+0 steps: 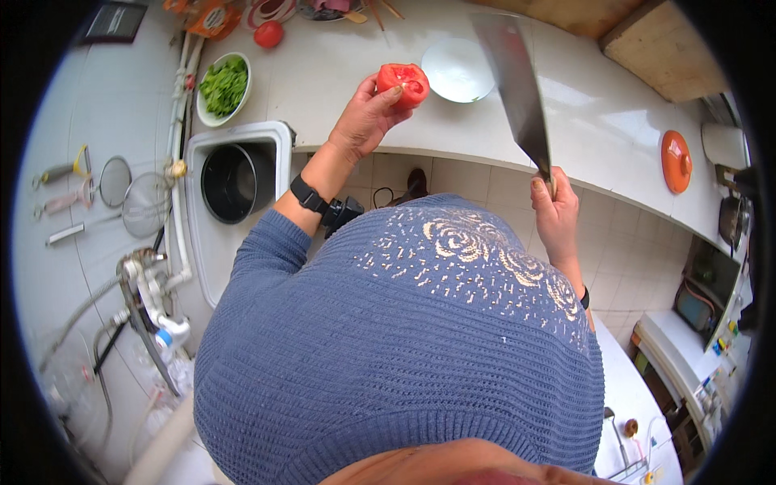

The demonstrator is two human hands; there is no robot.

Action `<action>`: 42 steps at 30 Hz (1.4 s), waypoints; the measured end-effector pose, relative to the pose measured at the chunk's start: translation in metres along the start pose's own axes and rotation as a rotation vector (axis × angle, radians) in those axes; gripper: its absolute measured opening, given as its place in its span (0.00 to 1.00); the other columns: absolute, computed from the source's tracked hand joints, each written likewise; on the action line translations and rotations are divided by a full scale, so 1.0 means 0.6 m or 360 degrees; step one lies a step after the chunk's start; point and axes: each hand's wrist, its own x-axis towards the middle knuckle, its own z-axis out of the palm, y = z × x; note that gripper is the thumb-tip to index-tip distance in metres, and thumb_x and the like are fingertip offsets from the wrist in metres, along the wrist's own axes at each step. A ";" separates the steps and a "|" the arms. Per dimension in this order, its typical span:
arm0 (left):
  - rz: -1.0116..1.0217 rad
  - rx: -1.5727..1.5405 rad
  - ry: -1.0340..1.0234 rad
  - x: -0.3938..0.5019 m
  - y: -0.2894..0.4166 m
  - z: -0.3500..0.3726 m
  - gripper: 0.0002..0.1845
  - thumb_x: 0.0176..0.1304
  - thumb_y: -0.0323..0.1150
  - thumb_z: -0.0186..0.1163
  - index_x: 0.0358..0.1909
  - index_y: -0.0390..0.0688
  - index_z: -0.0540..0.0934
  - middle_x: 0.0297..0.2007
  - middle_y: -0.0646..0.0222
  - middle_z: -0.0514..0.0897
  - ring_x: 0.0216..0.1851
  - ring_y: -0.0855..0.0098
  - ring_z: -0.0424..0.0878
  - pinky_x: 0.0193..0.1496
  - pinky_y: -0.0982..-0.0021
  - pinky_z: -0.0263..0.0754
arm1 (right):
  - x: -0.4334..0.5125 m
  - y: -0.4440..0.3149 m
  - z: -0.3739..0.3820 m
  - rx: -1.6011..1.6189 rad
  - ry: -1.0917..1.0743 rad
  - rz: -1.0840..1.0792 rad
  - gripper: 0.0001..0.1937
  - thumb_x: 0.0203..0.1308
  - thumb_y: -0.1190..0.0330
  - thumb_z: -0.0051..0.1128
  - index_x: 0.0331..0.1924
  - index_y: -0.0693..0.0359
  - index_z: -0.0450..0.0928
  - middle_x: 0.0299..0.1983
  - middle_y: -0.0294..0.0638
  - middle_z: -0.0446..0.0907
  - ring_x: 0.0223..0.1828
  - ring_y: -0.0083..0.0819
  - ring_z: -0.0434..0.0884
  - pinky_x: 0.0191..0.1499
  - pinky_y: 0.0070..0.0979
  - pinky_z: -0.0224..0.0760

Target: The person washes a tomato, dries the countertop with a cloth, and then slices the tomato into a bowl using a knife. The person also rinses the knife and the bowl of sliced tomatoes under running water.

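My left hand (368, 118) holds a cut red tomato (412, 76) above the counter's front edge, its cut face turned up. My right hand (556, 206) grips the handle of a cleaver (515, 88), whose broad blade points away from me over the counter. Between the tomato and the blade, a pale round plate (454, 70) lies on the white countertop (339, 54). A whole tomato (268, 34) rests farther back on the left. Near it stands a white bowl (209, 115) of chopped green leaves (224, 86).
A white sink (282, 157) holding a black pot (227, 182) is at the left. Strainers (145, 203) hang on the wall beside white pipes. An orange lid (676, 162) lies on the counter at the right; a wooden board (667, 51) stands at the back right.
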 end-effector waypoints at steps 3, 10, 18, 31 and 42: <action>-0.0083 0.0074 0.0046 0.031 0.002 0.015 0.29 0.65 0.33 0.66 0.64 0.43 0.65 0.58 0.62 0.76 0.55 0.67 0.79 0.55 0.65 0.79 | 0.023 -0.029 0.020 0.0034 -0.0022 0.0024 0.14 0.72 0.59 0.54 0.48 0.62 0.77 0.25 0.30 0.72 0.28 0.19 0.70 0.33 0.19 0.67; -0.0066 0.0268 0.0097 0.076 -0.017 0.063 0.23 0.66 0.32 0.65 0.59 0.43 0.69 0.54 0.64 0.79 0.54 0.68 0.80 0.56 0.65 0.78 | 0.079 -0.050 0.006 -0.0355 -0.0208 -0.0131 0.21 0.69 0.56 0.58 0.61 0.57 0.77 0.37 0.43 0.86 0.33 0.33 0.85 0.37 0.27 0.76; 0.0092 0.0367 -0.0030 0.088 -0.004 0.111 0.09 0.64 0.31 0.65 0.45 0.43 0.82 0.43 0.69 0.85 0.46 0.73 0.82 0.49 0.68 0.78 | 0.119 -0.034 -0.031 -0.0574 -0.0320 -0.0400 0.20 0.64 0.56 0.61 0.57 0.55 0.80 0.35 0.46 0.85 0.32 0.44 0.84 0.35 0.34 0.77; 0.0227 0.0735 0.0194 0.088 -0.025 0.137 0.15 0.57 0.18 0.66 0.46 0.39 0.81 0.44 0.66 0.86 0.47 0.72 0.83 0.53 0.69 0.79 | 0.156 -0.010 -0.032 -0.0578 -0.0427 -0.0454 0.20 0.67 0.54 0.56 0.57 0.56 0.78 0.35 0.46 0.85 0.33 0.46 0.84 0.35 0.36 0.76; 0.0161 0.0589 0.0150 0.113 -0.019 0.135 0.15 0.58 0.20 0.66 0.47 0.40 0.78 0.45 0.66 0.86 0.48 0.72 0.82 0.53 0.70 0.79 | 0.213 -0.011 0.023 -0.0654 -0.0438 -0.0418 0.19 0.68 0.51 0.53 0.55 0.53 0.79 0.35 0.41 0.86 0.34 0.44 0.84 0.34 0.37 0.76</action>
